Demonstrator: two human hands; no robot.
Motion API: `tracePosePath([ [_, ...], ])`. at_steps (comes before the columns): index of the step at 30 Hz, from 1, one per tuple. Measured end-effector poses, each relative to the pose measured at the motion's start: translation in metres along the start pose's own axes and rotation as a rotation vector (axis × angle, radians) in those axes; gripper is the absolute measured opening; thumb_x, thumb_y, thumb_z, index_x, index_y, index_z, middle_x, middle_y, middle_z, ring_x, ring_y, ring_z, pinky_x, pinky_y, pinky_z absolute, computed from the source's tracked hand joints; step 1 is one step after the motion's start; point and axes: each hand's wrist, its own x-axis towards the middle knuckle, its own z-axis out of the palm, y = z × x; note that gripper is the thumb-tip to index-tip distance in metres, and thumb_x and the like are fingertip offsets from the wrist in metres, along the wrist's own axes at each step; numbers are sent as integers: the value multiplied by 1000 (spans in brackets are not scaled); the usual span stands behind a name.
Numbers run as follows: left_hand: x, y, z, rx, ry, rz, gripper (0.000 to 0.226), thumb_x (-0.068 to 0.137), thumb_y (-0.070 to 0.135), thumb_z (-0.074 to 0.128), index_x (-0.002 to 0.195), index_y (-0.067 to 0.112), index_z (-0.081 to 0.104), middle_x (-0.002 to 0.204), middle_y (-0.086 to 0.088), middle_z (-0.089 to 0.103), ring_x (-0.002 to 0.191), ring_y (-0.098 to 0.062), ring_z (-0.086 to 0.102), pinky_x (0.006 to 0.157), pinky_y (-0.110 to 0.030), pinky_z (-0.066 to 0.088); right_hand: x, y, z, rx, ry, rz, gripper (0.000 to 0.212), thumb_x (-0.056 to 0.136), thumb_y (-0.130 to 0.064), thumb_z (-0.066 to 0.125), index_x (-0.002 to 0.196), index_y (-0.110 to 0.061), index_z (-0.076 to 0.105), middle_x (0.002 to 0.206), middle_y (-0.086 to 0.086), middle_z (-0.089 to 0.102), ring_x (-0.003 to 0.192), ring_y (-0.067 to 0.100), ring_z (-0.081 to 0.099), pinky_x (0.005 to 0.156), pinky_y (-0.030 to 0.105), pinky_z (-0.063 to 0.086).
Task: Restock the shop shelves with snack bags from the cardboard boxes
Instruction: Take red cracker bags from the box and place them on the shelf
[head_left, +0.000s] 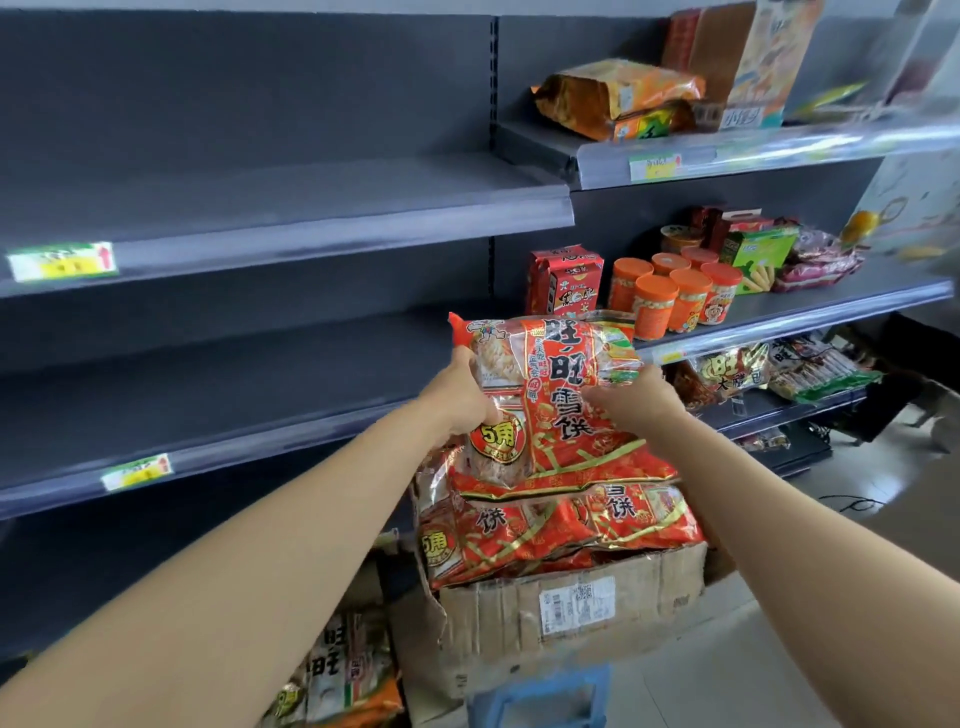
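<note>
Left hand (460, 400), right hand (634, 402) (both gripping) flank the snack bag (558, 410).

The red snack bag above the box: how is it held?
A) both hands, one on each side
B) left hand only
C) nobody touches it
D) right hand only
A: the left hand and the right hand each grip a side of the red snack bag, over the cardboard box.

Grey shelf (831, 307) carries orange-lidded jars (675, 296) (red box (563, 280) just beside).
</note>
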Motion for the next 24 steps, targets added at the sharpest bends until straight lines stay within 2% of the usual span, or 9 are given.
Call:
tracePosePath([
  [3,-23,-27,-31,-37,47,-18,69,83,5,69,135,22,26,113,-6,52,104,-26,58,88,-46,54,-33,-26,20,7,-34,-69,91,81,-50,66,146,-8,18,137,19,44,120,36,49,96,48,48],
  [7,-54,-72,-74,-102,109,-63,68,84,2,67,134,22,26,107,-4,50,102,-23,56,80,-41,56,-72,-64,59,-14,-90,-135,89,78,-52,66,143,-12,21,129,16,51,113,34,54,97,51,46],
  [11,-83,-124,-117,-109,184,-123,68,83,1,68,132,23,26,115,-7,53,106,-26,57,85,-46,56,-107,-103,105,-36,-157,-195,85,83,-44,66,144,-7,19,131,16,51,117,35,52,102,51,42],
  [14,-102,-163,-146,-115,250,-169,66,83,0,67,130,22,27,110,-6,52,102,-25,56,79,-40,56,-132,-130,139,-47,-207,-244,83,85,-43,65,144,-6,20,135,15,48,122,35,49,103,49,42],
  [15,-107,-174,-155,-117,272,-182,65,83,-1,66,130,22,27,107,-5,51,100,-24,56,76,-38,55,-139,-139,149,-47,-228,-260,82,86,-42,64,144,-5,20,136,15,48,122,34,49,100,44,44],
  [17,-114,-196,-171,-124,306,-211,65,83,-2,65,130,21,27,103,-3,50,96,-22,56,69,-34,53,-149,-155,167,-46,-278,-289,76,89,-39,63,143,-4,22,133,13,49,119,31,51,84,35,47],
  [21,-120,-226,-196,-113,377,-270,64,83,-4,65,129,21,28,111,-7,52,99,-22,56,75,-36,54,-149,-185,203,-65,-374,-379,54,87,-39,63,130,-9,46,110,6,62,88,20,63,51,23,44],
  [22,-119,-231,-201,-111,398,-279,64,83,-3,66,129,20,28,111,-6,51,99,-22,56,79,-37,55,-146,-192,211,-72,-396,-415,47,88,-39,62,125,-12,51,104,3,64,81,17,63,48,22,42],
  [24,-117,-242,-209,-116,445,-292,64,82,-3,66,129,20,27,111,-6,51,102,-23,56,86,-41,54,-140,-207,227,-69,-449,-468,32,90,-36,60,116,-17,56,97,-3,62,75,12,60,55,22,44],
])
